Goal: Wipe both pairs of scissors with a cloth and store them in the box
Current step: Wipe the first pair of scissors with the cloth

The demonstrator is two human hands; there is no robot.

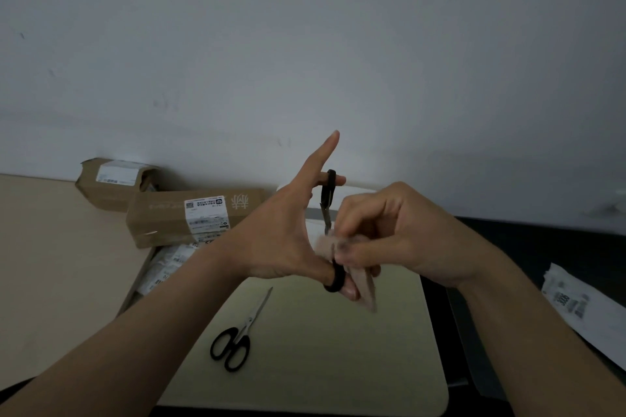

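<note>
My left hand holds a pair of black-handled scissors spread wide, thumb through the lower loop and a finger through the upper one, index finger pointing up. My right hand pinches a beige cloth around the blades where they cross. A second pair of black-handled scissors lies closed on the pale mat, tips pointing up and right. An open cardboard box holding labelled packets sits to the left of the mat, partly hidden by my left forearm.
Two closed brown parcels lie at the back left against the wall. A white labelled bag lies at the right on the dark surface. The wooden tabletop spreads to the left.
</note>
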